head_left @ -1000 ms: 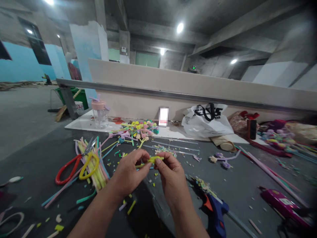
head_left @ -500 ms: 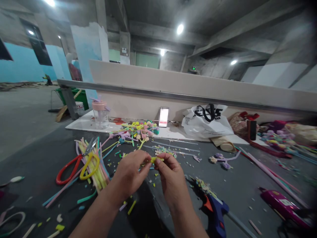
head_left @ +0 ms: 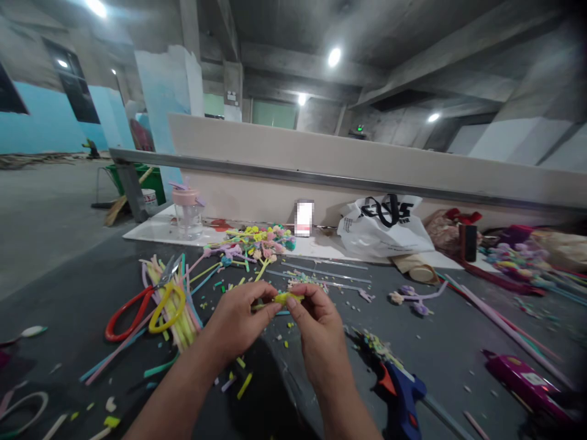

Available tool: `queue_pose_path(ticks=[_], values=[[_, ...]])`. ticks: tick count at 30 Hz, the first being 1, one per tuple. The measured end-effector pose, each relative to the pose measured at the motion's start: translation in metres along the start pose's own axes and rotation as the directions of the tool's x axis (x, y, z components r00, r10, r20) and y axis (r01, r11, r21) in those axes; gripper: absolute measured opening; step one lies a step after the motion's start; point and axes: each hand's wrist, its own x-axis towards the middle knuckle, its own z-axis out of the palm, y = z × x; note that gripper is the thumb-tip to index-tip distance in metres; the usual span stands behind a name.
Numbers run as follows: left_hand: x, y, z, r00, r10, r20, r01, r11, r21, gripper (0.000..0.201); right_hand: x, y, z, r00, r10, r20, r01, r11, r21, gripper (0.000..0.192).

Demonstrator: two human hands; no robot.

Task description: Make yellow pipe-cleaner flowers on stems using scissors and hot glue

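Note:
My left hand (head_left: 241, 319) and my right hand (head_left: 321, 330) meet over the middle of the table. Between their thumbs and fingertips is a short yellow pipe cleaner piece (head_left: 286, 297), pinched from both sides. Its ends are hidden by the fingers. Left of the hands lies a bundle of pastel pipe cleaners (head_left: 186, 333), with red-and-yellow-handled scissors (head_left: 167, 305) on top. Just beyond the fingers are a heap of pipe cleaner flowers (head_left: 259, 241) and small cut scraps (head_left: 307, 281). A blue glue gun (head_left: 403, 391) rests right of my right hand.
A magenta tool (head_left: 523, 373) lies at the right, near long pipe cleaners (head_left: 499, 321) and a purple flower sprig (head_left: 415, 298). Along the back stand a clear cup (head_left: 188, 220), a pixelated bright screen (head_left: 304, 218) and a white bag (head_left: 383, 226). Clear glue sticks (head_left: 328, 275) lie before them.
Both hands stay together around the yellow pipe cleaner piece; the fingers have shifted slightly and more of its yellow shows between them. The view has moved a little.

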Motion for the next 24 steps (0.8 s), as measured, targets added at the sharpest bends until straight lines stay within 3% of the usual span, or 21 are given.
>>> queue_pose_path(ticks=[9,20,22,24], values=[[-0.003,-0.005,0.006,0.993,0.111,-0.044,-0.104,0.984,0.142,0.006,0.003,0.000,0.000,0.998,0.058,-0.035,-0.060,0.997,-0.042,0.027],[-0.003,-0.009,0.013,0.955,0.287,-0.069,-0.250,0.913,0.323,0.010,0.008,0.004,-0.004,0.988,0.148,-0.037,-0.147,0.988,0.036,0.018],[-0.004,-0.009,0.013,0.931,0.336,-0.143,-0.281,0.909,0.309,0.020,0.007,0.003,-0.004,0.990,0.130,-0.053,-0.129,0.991,0.015,0.017],[-0.005,-0.009,0.011,0.879,0.348,-0.327,-0.258,0.923,0.286,0.027,0.005,0.000,-0.004,0.993,0.085,-0.077,-0.086,0.996,-0.010,0.017]])
